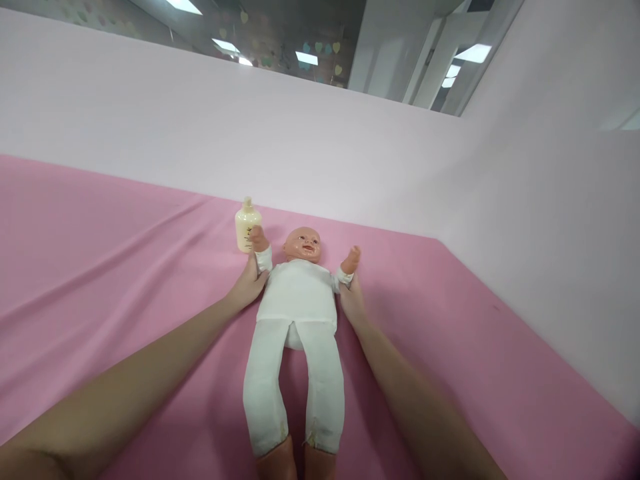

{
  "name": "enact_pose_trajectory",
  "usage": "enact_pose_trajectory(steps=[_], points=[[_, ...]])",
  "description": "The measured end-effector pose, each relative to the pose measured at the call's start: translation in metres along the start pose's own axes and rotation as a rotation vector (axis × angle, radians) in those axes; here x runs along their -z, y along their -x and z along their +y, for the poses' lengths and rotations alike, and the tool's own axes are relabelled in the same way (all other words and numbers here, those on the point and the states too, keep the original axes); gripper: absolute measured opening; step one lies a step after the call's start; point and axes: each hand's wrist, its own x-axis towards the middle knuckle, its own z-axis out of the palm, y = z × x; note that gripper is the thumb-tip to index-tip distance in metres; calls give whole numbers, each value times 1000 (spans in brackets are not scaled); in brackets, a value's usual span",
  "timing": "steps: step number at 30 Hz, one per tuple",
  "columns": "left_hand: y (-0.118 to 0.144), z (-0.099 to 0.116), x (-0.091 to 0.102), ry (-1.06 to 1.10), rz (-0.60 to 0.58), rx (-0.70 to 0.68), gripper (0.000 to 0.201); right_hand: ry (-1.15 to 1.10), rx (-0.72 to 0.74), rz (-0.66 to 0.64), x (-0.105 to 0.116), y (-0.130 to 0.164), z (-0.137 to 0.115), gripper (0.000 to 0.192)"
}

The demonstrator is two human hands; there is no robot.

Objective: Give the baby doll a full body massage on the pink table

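Observation:
A baby doll (298, 300) in a white top and white trousers lies on its back on a pink sheet (110, 267), head away from me, both arms raised. My left hand (249, 283) grips the doll's arm on the left side, at the sleeve near the shoulder. On the other side my right hand (352, 300) holds the doll's other arm just below the cuff. A small cream bottle (247, 225) stands upright just beyond the doll's raised hand on the left.
The pink sheet covers a wide flat surface that ends at pale pink walls (550, 233) behind and to the right. Above the back wall a mirror or window (300, 40) shows ceiling lights.

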Motion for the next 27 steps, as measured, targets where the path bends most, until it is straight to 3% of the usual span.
enact_pose_trajectory(steps=[4, 15, 18, 24, 27], points=[[1, -12, 2, 138, 57, 149, 96, 3, 19, 48, 5, -4, 7, 90], [2, -11, 4, 136, 64, 180, 102, -2, -64, 23, 3, 1, -13, 111], [2, -7, 4, 117, 43, 171, 99, 22, -34, 40, 3, 3, -14, 104], [4, 7, 2, -108, -78, -41, 64, 72, -4, -104, -1, 6, -14, 47], [5, 12, 3, -210, -157, -140, 64, 99, 104, -130, -3, 5, -11, 50]])
